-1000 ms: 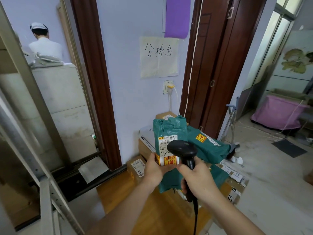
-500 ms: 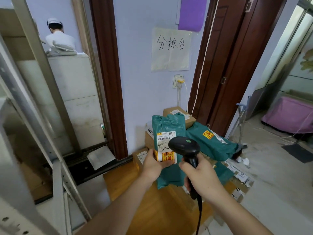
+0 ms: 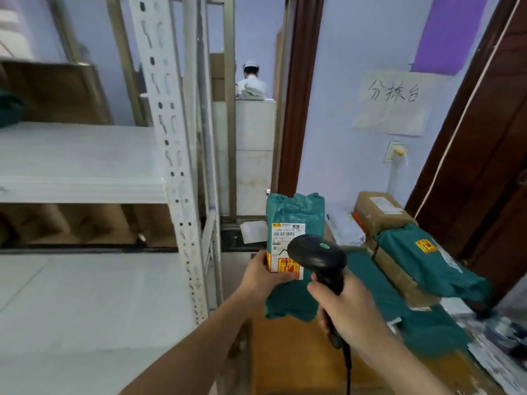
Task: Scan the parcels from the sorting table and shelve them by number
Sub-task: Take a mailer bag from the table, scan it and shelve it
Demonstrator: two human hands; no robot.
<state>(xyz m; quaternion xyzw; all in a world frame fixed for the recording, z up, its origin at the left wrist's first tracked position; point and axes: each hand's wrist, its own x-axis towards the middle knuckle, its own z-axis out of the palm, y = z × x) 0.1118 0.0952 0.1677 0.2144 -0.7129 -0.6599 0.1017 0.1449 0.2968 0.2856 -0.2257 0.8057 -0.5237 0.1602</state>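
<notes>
My left hand [image 3: 263, 273] grips a green plastic parcel [image 3: 295, 218] upright by its lower left edge, its white and yellow label [image 3: 288, 246] facing me. My right hand [image 3: 346, 312] holds a black barcode scanner [image 3: 316, 256] by the handle, its head just in front of the label's lower right. The wooden sorting table [image 3: 291, 352] lies below both hands. On it at the right are more green parcels [image 3: 422, 252] and a brown cardboard box [image 3: 379, 212]. A white metal shelf rack [image 3: 79, 161] fills the left side.
The rack's perforated upright post [image 3: 174, 166] stands close to my left arm. A paper sign [image 3: 392, 101] hangs on the wall above the table. A dark wooden door frame [image 3: 299, 95] and a door are behind. A person in white stands far back in the doorway [image 3: 252, 81].
My view has swung left, bringing the shelf rack into sight. Both hands keep the same hold on the parcel and the scanner, and they have moved left away from the pile.
</notes>
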